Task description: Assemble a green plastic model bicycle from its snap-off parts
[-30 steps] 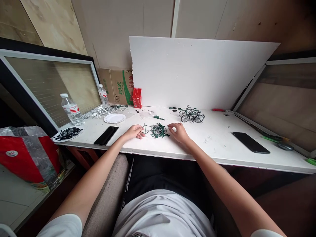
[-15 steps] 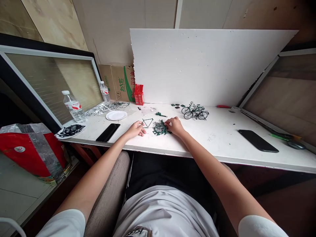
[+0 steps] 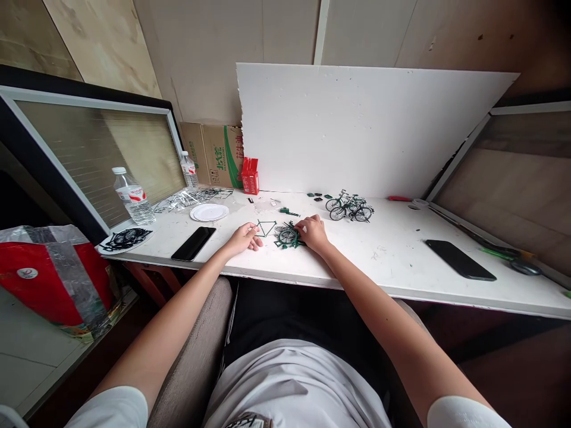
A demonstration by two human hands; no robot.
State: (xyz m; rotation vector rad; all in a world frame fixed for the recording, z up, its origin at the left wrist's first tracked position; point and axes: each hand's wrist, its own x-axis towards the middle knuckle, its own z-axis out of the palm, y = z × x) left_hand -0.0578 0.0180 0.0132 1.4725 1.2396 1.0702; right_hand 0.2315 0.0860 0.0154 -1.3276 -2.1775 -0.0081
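Observation:
On the white table (image 3: 392, 261) lies a small pile of green model bicycle parts (image 3: 286, 235) with a wheel in it. My right hand (image 3: 313, 232) rests at its right side, fingers curled onto the pile. A thin green triangular frame piece (image 3: 266, 227) lies just left of the pile. My left hand (image 3: 243, 239) lies on the table beside that frame, fingers loosely bent and touching its left end. Two finished green model bicycles (image 3: 348, 207) stand farther back on the right.
A black phone (image 3: 193, 243) lies left of my left hand, another phone (image 3: 460, 259) at the right. A white plate (image 3: 209, 212), water bottles (image 3: 131, 196), a red box (image 3: 250, 176), a cardboard carton (image 3: 216, 154) and a white foam board (image 3: 357, 128) stand behind. A red bag (image 3: 53, 279) sits at the left.
My right hand has moved left from the bare table onto the pile of green parts. My left hand has stayed by the triangular frame piece. The camera shifted slightly.

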